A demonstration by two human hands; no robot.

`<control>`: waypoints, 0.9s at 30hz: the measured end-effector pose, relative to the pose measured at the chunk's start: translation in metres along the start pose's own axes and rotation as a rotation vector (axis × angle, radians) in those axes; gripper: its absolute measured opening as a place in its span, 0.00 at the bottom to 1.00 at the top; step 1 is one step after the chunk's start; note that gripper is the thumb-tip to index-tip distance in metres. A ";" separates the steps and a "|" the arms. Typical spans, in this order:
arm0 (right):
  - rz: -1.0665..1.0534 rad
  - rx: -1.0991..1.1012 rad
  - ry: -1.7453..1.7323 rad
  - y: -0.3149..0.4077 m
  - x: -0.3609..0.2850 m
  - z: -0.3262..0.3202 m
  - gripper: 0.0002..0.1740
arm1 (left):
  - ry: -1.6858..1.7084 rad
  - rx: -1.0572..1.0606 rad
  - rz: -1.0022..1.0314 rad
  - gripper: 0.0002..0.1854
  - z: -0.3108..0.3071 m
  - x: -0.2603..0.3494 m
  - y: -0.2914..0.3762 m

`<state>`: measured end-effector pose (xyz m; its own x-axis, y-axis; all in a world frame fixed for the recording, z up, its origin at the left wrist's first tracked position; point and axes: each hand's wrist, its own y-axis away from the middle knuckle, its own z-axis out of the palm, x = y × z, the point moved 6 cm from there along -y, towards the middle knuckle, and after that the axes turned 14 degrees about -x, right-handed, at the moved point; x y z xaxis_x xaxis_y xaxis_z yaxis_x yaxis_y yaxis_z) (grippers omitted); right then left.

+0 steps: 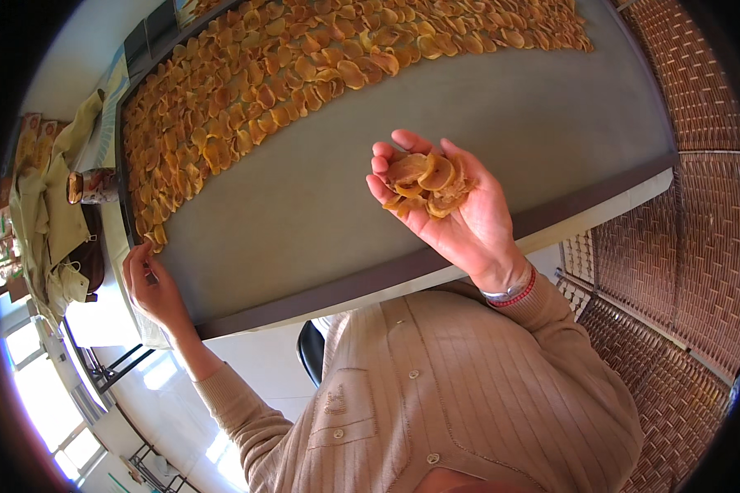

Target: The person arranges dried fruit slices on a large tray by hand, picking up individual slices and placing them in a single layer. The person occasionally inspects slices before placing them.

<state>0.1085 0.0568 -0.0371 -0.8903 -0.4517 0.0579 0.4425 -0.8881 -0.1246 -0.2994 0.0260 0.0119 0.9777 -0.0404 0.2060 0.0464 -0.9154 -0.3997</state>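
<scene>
Palm up over the tray, my right hand [462, 222] cradles a small pile of thin amber dried slices [435, 175], its fingers curled around them. At the tray's near left corner is my left hand [151, 286]. Its fingertips touch or nearly touch the last slice [156, 238] of the laid-out band; whether they pinch it I cannot tell. Overlapping rows of similar slices [271, 86] cover the far and left parts of the grey sheet [320, 203] that lines the dark-rimmed tray [345, 296]. They look like dried fruit or root.
Woven wicker screens [672, 234] stand along the right. Beyond the tray's left rim are a lidded jar [92, 186] and a khaki garment [58, 209] beside a dark bag [91, 252]. A black seat [311, 352] shows below the tray's near edge.
</scene>
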 end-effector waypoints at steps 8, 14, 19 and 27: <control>-0.002 0.002 0.013 0.000 0.000 0.000 0.26 | 0.205 -0.192 0.210 0.11 0.008 0.130 -0.016; 0.002 0.016 0.017 0.000 0.000 0.003 0.28 | 0.402 -0.354 0.522 0.12 0.013 0.225 -0.028; 0.014 0.036 0.062 0.000 0.002 0.007 0.28 | 0.413 -0.324 0.745 0.15 0.013 0.275 -0.043; 0.043 -0.052 -0.031 0.002 0.002 -0.004 0.28 | 0.390 -0.470 0.755 0.20 0.036 0.302 -0.053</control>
<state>0.1076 0.0543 -0.0414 -0.8665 -0.4923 0.0822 0.4732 -0.8627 -0.1784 0.0009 0.0762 0.0632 0.5764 -0.7352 0.3567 -0.7346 -0.6574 -0.1680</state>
